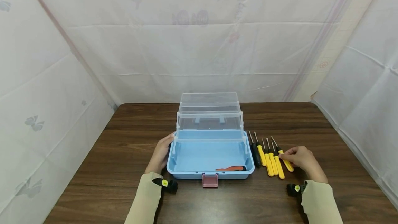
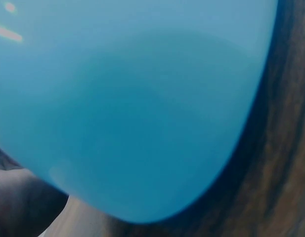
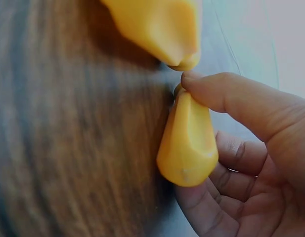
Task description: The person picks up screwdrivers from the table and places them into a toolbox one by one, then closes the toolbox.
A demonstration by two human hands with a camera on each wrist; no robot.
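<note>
Left hand (image 1: pixel 160 155) rests flat against the left wall of the light-blue toolbox (image 1: pixel 186 174), fingers straight, steadying it. The toolbox sits mid-counter (image 1: pixel 124 189), clear tiers folded back; its bottom tray holds one orange-handled tool (image 1: pixel 231 168), type unclear from here. Just right of it, a row of screwdrivers, one black (image 1: pixel 255 155), the rest yellow. Right hand (image 1: pixel 303 160) pinches the outermost yellow screwdriver (image 1: pixel 286 161) by its handle. Risks, as I judge: the fingertip grip may slip; lifting may nudge the neighbouring screwdrivers out of line.
</note>
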